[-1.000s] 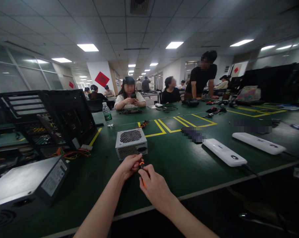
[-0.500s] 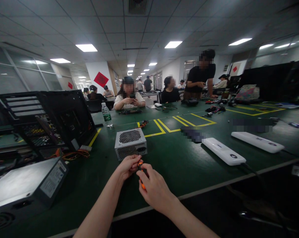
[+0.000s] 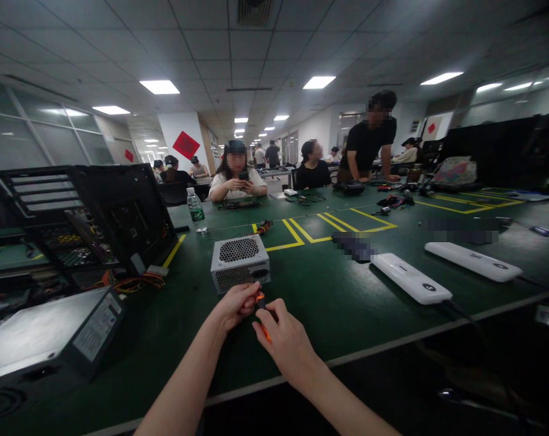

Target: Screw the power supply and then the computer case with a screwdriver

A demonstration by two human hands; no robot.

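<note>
Over on the left, a black computer case (image 3: pixel 142 212) stands opened up, a circuit board inside it and orange wires (image 3: pixel 140 282) lying by its base. Nearer, a large silver power supply unit (image 3: pixel 51 339) is cut off by the view's edge. A green-labelled bottle (image 3: pixel 195 210) stands behind the small grey power supply unit (image 3: pixel 240 257), whose vented face points up. Just in front of that unit, the left hand (image 3: pixel 238 306) is pinched narrow; I can't tell what its fingertips grip. The orange-and-black screwdriver (image 3: pixel 260 303) slopes up to them from the right hand (image 3: pixel 283 339), which holds the handle, its forearm crossing the pale front edge. From there, green bench (image 3: pixel 333 303) stretches to a white oblong device (image 3: pixel 411 278); a second one (image 3: pixel 472 261) lies farther right.
</note>
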